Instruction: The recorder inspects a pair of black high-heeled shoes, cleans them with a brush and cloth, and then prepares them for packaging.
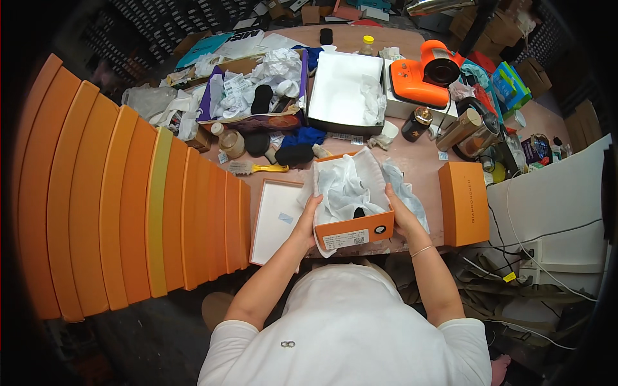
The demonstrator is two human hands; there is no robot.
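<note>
An open orange shoebox [347, 230] is held between my two hands over the near edge of the table. Crumpled white tissue paper [341, 186] fills it, and a small black thing [359, 212] shows among the folds; the rest of the contents is hidden. My left hand [309, 222] grips the box's left side, and my right hand [400, 211] grips the right side. Under and left of the box lies an orange-edged lid [277, 222], its white inside up. A pale crumpled wrapping [409, 193] lies just beyond my right hand.
Tall orange boxes [122, 206] are stacked at the left. Another orange box [465, 202] stands right. Behind are a yellow-handled brush [257, 168], a clear bottle [230, 143], a purple box of paper [254, 121], a white-lined tray [344, 90], a dark jar [417, 124] and an orange machine [418, 80].
</note>
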